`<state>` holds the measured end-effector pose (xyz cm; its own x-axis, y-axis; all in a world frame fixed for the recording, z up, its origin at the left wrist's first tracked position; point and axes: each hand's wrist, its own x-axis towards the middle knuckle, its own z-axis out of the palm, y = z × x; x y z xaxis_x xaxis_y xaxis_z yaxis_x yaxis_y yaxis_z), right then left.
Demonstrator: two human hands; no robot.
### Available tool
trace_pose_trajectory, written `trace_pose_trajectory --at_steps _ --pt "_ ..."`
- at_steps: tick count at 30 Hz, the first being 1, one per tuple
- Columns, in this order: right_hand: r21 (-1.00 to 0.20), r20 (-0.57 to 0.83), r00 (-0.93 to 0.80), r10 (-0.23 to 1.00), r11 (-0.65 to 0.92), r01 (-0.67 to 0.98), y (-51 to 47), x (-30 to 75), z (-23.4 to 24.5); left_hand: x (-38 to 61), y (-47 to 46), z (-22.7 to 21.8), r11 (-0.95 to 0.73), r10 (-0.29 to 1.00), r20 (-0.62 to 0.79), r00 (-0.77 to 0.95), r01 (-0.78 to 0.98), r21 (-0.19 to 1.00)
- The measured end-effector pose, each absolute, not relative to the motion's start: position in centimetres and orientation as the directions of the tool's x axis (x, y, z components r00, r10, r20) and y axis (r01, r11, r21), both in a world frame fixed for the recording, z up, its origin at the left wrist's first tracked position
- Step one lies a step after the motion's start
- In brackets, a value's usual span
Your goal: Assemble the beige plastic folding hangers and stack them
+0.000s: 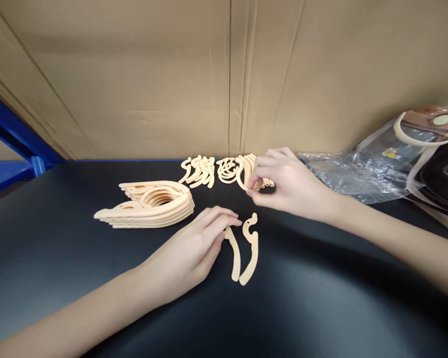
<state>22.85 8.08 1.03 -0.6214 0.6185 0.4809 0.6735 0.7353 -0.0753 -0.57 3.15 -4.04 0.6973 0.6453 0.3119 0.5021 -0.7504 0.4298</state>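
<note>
My left hand (197, 243) is closed over the upper end of a cream, curved hanger arm (236, 261) that lies on the black table, its top hidden by my fingers. Just right of it lies a second hanger arm with a hook-shaped end (254, 248), its lower tip close to the first one's. Farther back, my right hand (280, 181) pinches a curved hanger arm (240, 174) at the edge of a row of similar pieces; the fingers partly cover that row.
Left of my hands stands a stack of folded cream hangers (153, 211). Loose hook-ended pieces (201, 171) and small curved pieces (227, 170) lie at the back against a cardboard wall (153, 89). Clear plastic bags (332, 171) and a black bag (440, 174) are at right.
</note>
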Motion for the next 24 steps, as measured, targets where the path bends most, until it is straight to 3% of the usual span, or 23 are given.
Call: trace_pose_trajectory --at_steps 7,16,24 --pt "-0.035 0.354 -0.660 0.663 0.714 0.699 2.3 26.6 -1.1 -0.3 3.0 -4.1 -0.769 0.617 0.324 0.717 0.461 0.442" --pt "-0.071 0.246 -0.694 0.676 0.727 0.683 2.4 27.8 -1.5 -0.1 2.5 -4.6 -0.810 0.575 0.428 0.698 0.560 0.175" --pt "-0.037 0.313 -0.759 0.571 0.806 0.591 0.7 25.5 -2.4 -0.1 2.7 -4.4 -0.794 0.608 0.419 0.674 0.517 0.319"
